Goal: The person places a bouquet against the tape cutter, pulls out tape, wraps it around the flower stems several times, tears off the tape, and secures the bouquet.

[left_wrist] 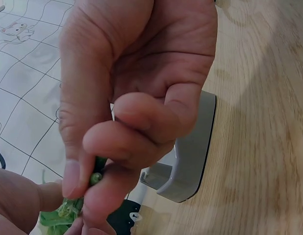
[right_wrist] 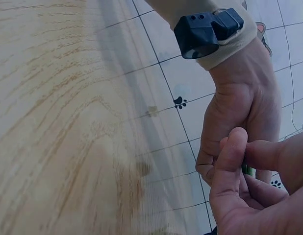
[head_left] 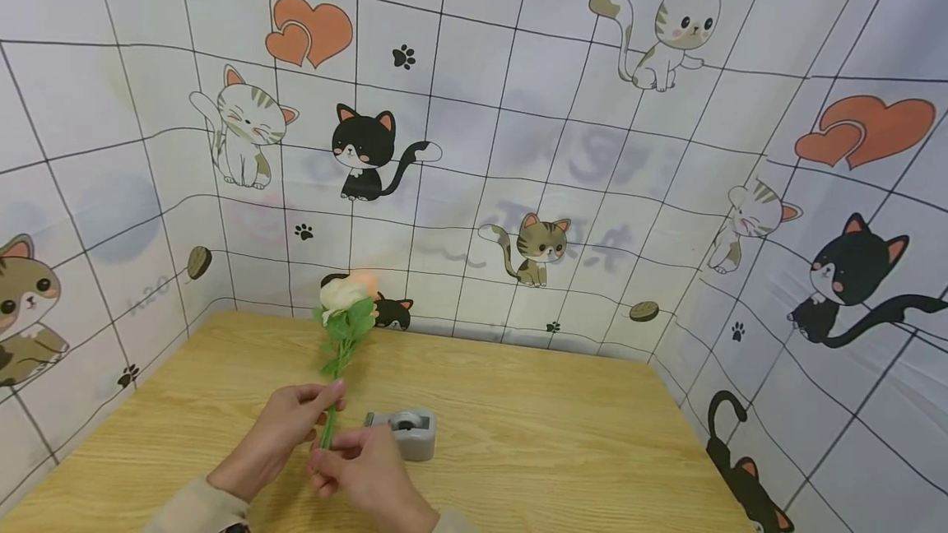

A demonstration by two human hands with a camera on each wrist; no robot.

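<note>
Upright in front of me stands a small bunch of flowers, with a white rose (head_left: 342,294), a peach-coloured bloom (head_left: 365,281) behind it and green leaves (head_left: 350,324). My left hand (head_left: 285,418) pinches the green stems (head_left: 327,429) below the leaves. Lower down, my right hand (head_left: 368,471) pinches the same stems near their cut ends, thumb against fingers. The left wrist view shows a stem end (left_wrist: 96,177) between the right hand's thumb and fingers. A grey tape dispenser (head_left: 418,436) sits on the table just beyond the right hand, which partly covers it.
The light wooden table (head_left: 533,434) runs back to a white cloth wall (head_left: 474,155) with a grid and cartoon cats. Similar cloth hangs along the left and right sides. A dark camera (right_wrist: 196,36) is strapped on the left wrist.
</note>
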